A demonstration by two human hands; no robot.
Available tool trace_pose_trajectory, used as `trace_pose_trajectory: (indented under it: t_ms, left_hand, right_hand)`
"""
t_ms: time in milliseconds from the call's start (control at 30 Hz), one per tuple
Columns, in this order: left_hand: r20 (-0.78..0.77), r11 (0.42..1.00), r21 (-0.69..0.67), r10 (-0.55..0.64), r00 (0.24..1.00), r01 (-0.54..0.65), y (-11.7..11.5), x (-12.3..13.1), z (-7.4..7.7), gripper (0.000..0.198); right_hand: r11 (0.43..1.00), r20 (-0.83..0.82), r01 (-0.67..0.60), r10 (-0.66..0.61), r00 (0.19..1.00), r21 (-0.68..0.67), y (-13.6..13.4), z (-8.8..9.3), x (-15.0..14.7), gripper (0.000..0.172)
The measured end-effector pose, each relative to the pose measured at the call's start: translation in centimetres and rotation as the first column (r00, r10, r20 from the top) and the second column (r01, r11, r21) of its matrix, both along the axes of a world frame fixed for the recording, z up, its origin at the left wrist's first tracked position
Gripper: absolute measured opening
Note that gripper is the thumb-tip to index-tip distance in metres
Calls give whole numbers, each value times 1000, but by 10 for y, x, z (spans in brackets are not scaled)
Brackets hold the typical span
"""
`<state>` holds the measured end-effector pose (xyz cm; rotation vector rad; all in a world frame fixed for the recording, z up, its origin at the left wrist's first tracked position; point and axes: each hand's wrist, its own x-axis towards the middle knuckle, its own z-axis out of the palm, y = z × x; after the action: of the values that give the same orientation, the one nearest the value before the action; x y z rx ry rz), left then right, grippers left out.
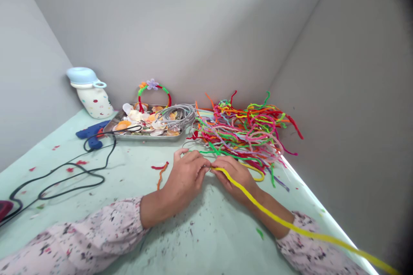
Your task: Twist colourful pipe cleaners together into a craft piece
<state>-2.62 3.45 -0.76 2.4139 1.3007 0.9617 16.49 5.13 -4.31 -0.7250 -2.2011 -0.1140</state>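
Head view: both hands meet at the centre of the mint-green desk (97, 206), just in front of the near edge of a loose pile of pipe cleaners (245, 129).

Left hand (185, 176): palm down, fingers curled and drawn narrow, fingertips pinched on the end of the yellow pipe cleaner (338, 242) at the point where the two hands touch.

Right hand (235, 176): palm down, fingers closed on the same end from the right side.

Yellow pipe cleaner: starts between the two sets of fingertips, runs over the back of the right hand and along the right forearm, then continues as a raised, nearly straight line to the near right corner of the frame. Its far end is held; its near end leaves the picture.

Surroundings:
- Pile of pipe cleaners: mixed red, green, orange, pink and yellow, far right of the hands, against the right wall.
- Short orange and red pieces (161, 169): flat on the desk, just left of the left hand.
- Metal tray (142, 137): far left of the hands, holding shells; a coil of grey wire (177, 114) rests on its right end.
- Wrapped hoop (154, 92) with a flower: upright behind the tray.
- Blue glue gun (92, 131): left of the tray, with its black cord (64, 172) looping across the desk to the left.
- White bottle (90, 94) with a blue cap: far left corner.
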Motion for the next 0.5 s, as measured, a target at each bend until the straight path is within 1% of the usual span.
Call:
trace_pose_trajectory:
  t_ms: [200, 367, 500]
  left_hand:
    - [-9, 1000, 13, -10, 1000, 10, 2, -1, 0, 19]
    - [4, 997, 72, 12, 1000, -12, 3, -3, -1, 15]
    - [-30, 997, 72, -2, 1000, 4, 3, -3, 0, 15]
  right_hand:
    - [1000, -33, 23, -23, 999, 0, -2, 2, -3, 20]
    - [997, -37, 61, -63, 997, -42, -2, 0, -2, 18]
    - [998, -34, 51, -52, 998, -36, -2, -2, -1, 17]
